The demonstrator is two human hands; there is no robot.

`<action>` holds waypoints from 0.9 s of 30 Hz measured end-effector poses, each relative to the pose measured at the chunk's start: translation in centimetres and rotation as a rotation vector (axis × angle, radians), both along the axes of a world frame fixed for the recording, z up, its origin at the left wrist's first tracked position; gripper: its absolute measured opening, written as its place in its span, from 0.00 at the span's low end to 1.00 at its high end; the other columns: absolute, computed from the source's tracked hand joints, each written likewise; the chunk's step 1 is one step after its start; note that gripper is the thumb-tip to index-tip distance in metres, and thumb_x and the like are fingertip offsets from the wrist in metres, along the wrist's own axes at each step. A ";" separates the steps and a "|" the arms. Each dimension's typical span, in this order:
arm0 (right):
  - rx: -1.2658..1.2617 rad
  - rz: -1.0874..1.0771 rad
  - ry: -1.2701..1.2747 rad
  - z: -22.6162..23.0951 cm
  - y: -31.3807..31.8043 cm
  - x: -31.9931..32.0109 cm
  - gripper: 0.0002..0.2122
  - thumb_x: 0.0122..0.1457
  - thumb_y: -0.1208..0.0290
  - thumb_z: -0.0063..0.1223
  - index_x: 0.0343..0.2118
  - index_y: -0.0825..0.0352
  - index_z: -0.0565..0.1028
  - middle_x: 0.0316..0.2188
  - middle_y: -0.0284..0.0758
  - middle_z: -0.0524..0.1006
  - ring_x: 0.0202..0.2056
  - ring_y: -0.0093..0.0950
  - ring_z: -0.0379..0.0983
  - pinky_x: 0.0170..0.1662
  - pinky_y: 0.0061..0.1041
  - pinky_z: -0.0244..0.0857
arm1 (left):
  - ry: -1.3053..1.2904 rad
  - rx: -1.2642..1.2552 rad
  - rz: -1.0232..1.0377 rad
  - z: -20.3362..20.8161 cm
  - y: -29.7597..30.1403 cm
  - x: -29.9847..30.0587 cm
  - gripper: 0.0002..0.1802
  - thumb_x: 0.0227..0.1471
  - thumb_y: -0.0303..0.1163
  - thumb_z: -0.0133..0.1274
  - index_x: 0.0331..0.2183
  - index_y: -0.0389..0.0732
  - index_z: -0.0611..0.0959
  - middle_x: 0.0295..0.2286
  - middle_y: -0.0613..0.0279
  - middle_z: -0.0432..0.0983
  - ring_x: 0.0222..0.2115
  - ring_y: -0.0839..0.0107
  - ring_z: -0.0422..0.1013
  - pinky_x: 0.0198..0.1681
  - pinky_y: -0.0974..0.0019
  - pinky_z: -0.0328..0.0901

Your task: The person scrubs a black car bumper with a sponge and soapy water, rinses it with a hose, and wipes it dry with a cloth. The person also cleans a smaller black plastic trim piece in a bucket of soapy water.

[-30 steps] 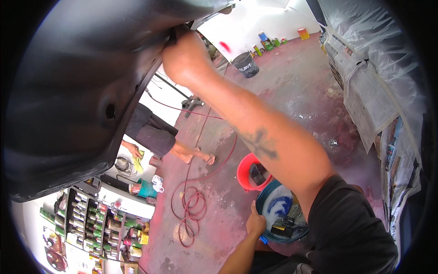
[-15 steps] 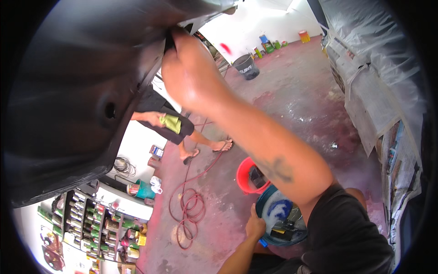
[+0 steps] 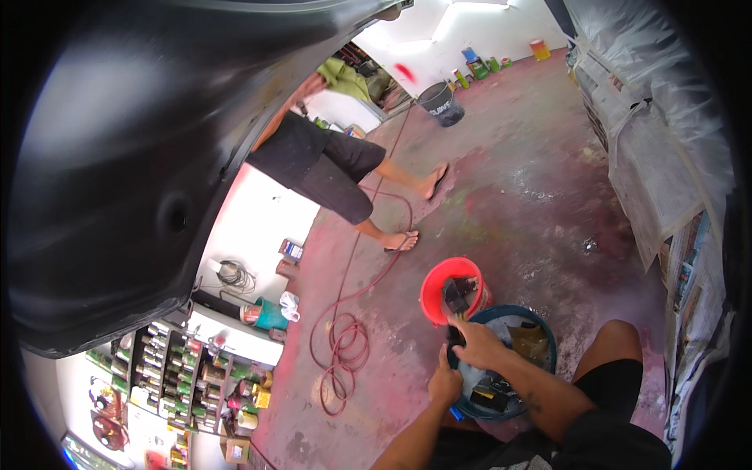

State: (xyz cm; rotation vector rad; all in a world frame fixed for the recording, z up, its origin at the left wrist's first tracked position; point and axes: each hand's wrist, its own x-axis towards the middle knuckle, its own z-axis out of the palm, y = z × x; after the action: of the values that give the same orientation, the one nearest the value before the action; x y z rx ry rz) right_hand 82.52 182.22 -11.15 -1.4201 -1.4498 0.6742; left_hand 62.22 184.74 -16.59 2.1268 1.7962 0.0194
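Observation:
My right hand (image 3: pixel 479 346) is over the left side of a teal tub (image 3: pixel 554 345) of sudsy water, its fingers closed round a small black piece (image 3: pixel 455 336) whose kind I cannot make out. Just below it, my left hand (image 3: pixel 445 385) is closed at the tub's left rim, the thumb pointing up towards the black piece. In the tub lie a brownish sheet (image 3: pixel 529 342) and a black-and-yellow item (image 3: pixel 489 399). A red bucket (image 3: pixel 479 276) with dark pieces inside stands against the tub's far side.
A large black car panel (image 3: pixel 117 172) hangs at upper left. Another person in dark shorts (image 3: pixel 325 168) strides beyond it, a green cloth (image 3: pixel 345 78) by their hand. A red hose (image 3: pixel 337 352) coils on the floor. Paper-and-plastic masking (image 3: pixel 654 172) covers the right side.
My right hand has come down from the black panel to the tub. The blue, foamy item in the tub is now hidden. The other person has stepped to the right and raised the cloth.

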 end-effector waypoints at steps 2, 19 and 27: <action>-0.264 0.190 -0.225 -2.7 0.8 2.2 0.26 0.61 0.66 0.65 0.63 0.65 0.81 0.54 0.50 0.87 0.54 0.55 0.84 0.59 0.54 0.76 | 0.001 0.149 -0.009 -1.3 -0.9 -0.1 0.49 0.63 0.36 0.55 0.80 0.56 0.55 0.53 0.36 0.82 0.50 0.33 0.81 0.57 0.35 0.73; -0.537 0.468 -0.834 -23.4 9.6 4.9 0.20 0.68 0.61 0.61 0.61 0.58 0.86 0.64 0.41 0.83 0.66 0.40 0.79 0.67 0.45 0.72 | 0.412 1.573 -0.607 49.0 2.0 17.1 0.53 0.59 0.33 0.68 0.77 0.28 0.61 0.31 0.51 0.87 0.27 0.53 0.85 0.29 0.58 0.76; -0.597 0.641 -0.788 -18.8 8.5 5.1 0.21 0.69 0.61 0.59 0.61 0.60 0.86 0.65 0.43 0.83 0.65 0.42 0.80 0.69 0.46 0.70 | 0.747 1.470 -0.115 52.0 3.8 19.2 0.59 0.59 0.45 0.67 0.81 0.39 0.55 0.32 0.50 0.88 0.20 0.54 0.81 0.22 0.55 0.73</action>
State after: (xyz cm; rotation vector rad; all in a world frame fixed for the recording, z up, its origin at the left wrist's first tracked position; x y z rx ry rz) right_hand 87.67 190.75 -29.91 -1.7829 -2.5338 1.0718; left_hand 81.39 188.58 35.45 3.5604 2.4058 0.8669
